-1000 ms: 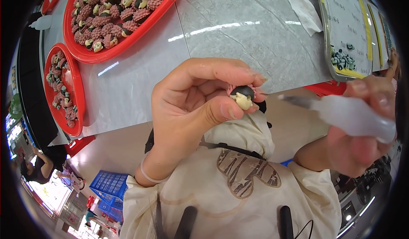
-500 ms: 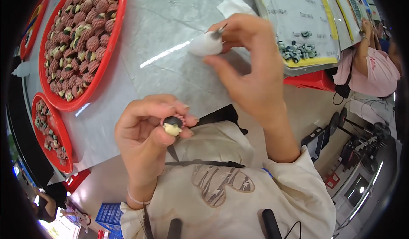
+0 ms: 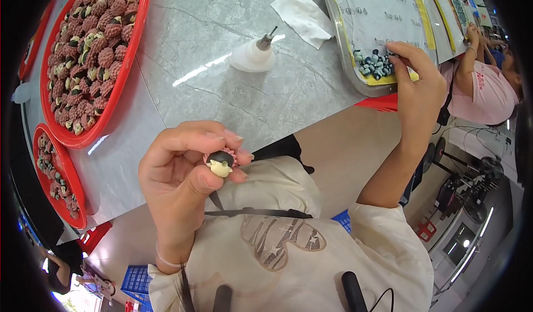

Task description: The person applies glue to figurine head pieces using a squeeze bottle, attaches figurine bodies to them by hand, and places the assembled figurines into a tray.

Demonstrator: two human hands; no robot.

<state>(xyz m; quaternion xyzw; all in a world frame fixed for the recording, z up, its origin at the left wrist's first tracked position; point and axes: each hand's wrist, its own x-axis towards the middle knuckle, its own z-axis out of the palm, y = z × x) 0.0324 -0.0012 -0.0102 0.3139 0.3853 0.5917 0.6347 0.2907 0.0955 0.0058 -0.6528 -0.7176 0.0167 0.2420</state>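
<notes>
My left hand [image 3: 176, 170] is closed around a small figure piece [image 3: 220, 166], pinched between thumb and fingers. The piece has a black top, a cream lower part and a pink ridged back. At the tray on the right, my right hand [image 3: 419, 87] has thumb and fingertips drawn together at a pile of small dark and pale-blue pieces [image 3: 373, 66]. Whether a piece is between those fingertips is hard to see. A white squeeze bottle [image 3: 251, 57] with a metal nozzle stands upright on the grey table [image 3: 216, 106], apart from both hands.
A large red tub [image 3: 123, 70] full of pink ridged pieces stands at the left, with a smaller red tray [image 3: 73, 187] of pieces nearer. A white tissue [image 3: 302, 18] lies by the paper-lined metal tray [image 3: 348, 62]. A person in pink [image 3: 494, 92] works at the far right.
My right hand has let go of the squeeze bottle, leaving it standing on the table, and moved right to the pile. The left hand still holds the figure piece.
</notes>
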